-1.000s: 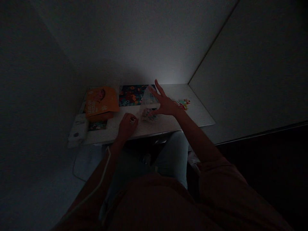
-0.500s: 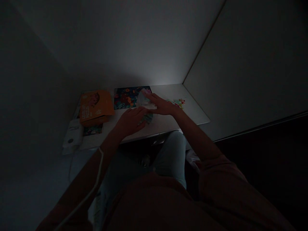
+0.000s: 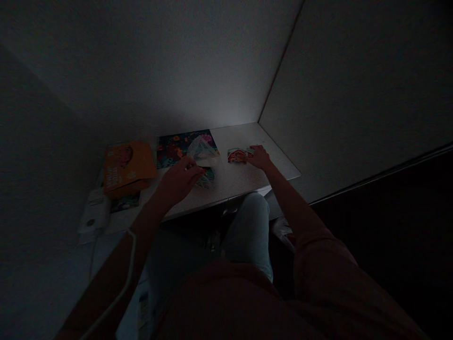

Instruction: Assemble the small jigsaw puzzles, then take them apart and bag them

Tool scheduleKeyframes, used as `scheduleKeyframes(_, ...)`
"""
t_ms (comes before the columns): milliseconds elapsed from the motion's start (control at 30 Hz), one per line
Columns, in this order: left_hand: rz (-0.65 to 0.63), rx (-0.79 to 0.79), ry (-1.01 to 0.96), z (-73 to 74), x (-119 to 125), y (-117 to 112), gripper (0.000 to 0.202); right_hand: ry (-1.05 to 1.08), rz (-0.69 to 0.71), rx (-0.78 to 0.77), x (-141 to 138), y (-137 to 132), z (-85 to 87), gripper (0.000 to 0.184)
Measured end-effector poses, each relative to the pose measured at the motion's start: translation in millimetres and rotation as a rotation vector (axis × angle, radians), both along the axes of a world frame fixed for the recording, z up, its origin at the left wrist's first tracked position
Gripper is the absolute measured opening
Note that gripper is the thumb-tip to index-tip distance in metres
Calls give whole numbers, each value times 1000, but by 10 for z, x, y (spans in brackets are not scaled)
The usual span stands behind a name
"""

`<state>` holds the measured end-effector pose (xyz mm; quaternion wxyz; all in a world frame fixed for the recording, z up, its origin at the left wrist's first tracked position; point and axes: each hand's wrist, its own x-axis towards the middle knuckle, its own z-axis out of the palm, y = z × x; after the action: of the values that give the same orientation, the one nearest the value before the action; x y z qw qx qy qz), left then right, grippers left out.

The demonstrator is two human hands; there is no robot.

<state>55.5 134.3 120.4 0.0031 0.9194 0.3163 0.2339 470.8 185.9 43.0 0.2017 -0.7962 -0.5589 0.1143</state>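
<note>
My left hand (image 3: 179, 182) is closed on a crumpled clear plastic bag (image 3: 202, 148). Its lower part, by the fingertips, shows green and dark pieces that are too dim to make out. Further right, my right hand (image 3: 260, 157) rests with fingers stretched over a small colourful picture piece (image 3: 235, 156) that shows a red barn. The fingers cover this piece's right end. Behind the bag lies a dark printed sheet (image 3: 170, 147) with orange and blue figures.
An orange box (image 3: 129, 167) stands on the left of the white shelf (image 3: 226, 182), beside a white device (image 3: 94, 212) with a cable. Walls close off the back and right. My knee (image 3: 253, 217) is under the front edge. The room is very dark.
My right hand has left the plastic bag and moved right onto the barn picture. My left hand has stayed at the bag. The view has shifted slightly.
</note>
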Motion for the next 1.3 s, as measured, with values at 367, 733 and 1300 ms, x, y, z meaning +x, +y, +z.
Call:
scheduleKeyframes(367, -1, 24, -3, 19, 145, -97, 32, -92, 81, -101, -654, 189, -6, 82)
scheduleKeyframes(733, -21, -15, -22, -19, 151, -86, 36, 151, 169, 42, -421, 178, 97, 26)
scheduleKeyframes(1300, 8, -23, -136, -91, 218, -61, 31, 483, 761, 211, -875, -415, 1459, 31)
